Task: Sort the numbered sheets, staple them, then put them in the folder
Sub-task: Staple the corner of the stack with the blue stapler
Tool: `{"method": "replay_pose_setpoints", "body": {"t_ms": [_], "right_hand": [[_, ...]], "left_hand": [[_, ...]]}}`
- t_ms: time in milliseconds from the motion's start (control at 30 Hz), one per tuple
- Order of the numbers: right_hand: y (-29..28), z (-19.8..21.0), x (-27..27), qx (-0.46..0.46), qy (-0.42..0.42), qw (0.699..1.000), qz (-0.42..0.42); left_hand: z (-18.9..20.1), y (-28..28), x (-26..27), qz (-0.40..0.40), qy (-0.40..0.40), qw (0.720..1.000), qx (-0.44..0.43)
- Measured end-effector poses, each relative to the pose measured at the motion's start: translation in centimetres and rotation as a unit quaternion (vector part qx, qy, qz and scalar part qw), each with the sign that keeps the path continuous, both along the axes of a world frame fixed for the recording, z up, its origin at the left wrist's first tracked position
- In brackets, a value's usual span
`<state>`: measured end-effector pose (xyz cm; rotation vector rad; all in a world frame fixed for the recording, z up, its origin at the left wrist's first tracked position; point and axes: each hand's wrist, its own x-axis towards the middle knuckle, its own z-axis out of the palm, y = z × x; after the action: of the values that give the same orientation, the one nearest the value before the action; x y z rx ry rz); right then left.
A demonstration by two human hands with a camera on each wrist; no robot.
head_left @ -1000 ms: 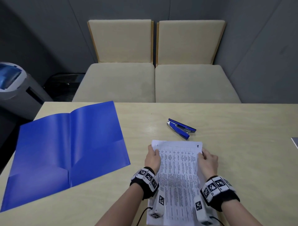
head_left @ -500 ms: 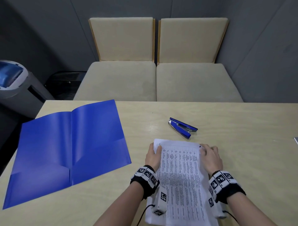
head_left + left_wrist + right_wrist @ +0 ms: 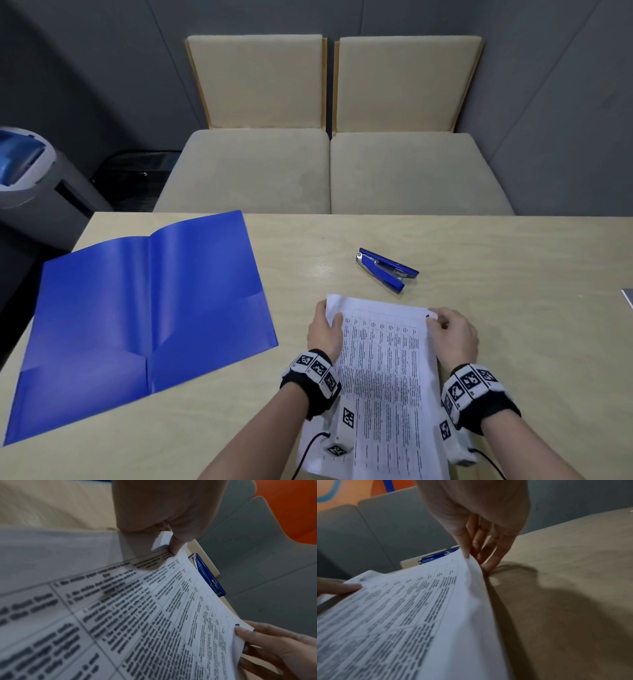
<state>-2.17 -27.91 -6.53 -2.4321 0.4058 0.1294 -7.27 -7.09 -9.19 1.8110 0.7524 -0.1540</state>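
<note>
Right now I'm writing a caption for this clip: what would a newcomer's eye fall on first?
Probably the open blue folder, spread flat across the left of the table and by far the strongest colour. Next, the stack of printed sheets at the near edge, gripped at its far corners by the left hand and right hand. Just beyond the sheets lies a blue stapler, untouched.

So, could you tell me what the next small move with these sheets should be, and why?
Probably square the sheets and lay them flat. Both the left hand and right hand pinch their far corners, the right corner is lifted, and the stapler lies untouched just beyond.
</note>
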Motion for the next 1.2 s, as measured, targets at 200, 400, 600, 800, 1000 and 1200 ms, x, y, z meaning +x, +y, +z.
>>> {"method": "replay_pose_setpoints", "body": {"t_ms": [200,400,600,800,1000,1200], "right_hand": [[-0.2,1.0,0.2,-0.01,0.017,0.999,0.03],[3.8,2.6,0.2,-0.114,-0.038,0.979,0.166],[11.2,2.5,1.6,-0.079,0.067,0.915,0.39],[9.5,2.0,0.8,-0.059,0.068,0.932,0.352],[0.7,1.8,-1.0,0.072,0.044,0.995,-0.054],[-1.0,5.4,0.0,0.516,0.164,0.841,-0.014]], "left_hand": [[-0.1,0.3,0.0,-0.007,-0.015,1.0,0.005],[-0.3,0.4,0.0,-0.004,-0.026,1.0,0.011],[0.1,0.4,0.0,-0.012,-0.026,1.0,0.004],[-0.1,0.6,-0.2,-0.001,-0.041,0.999,-0.024],[0.3,1.7,-0.3,-0.042,-0.081,0.99,-0.111],[6.7,2.3,0.0,-0.042,-0.168,0.976,-0.135]]}}
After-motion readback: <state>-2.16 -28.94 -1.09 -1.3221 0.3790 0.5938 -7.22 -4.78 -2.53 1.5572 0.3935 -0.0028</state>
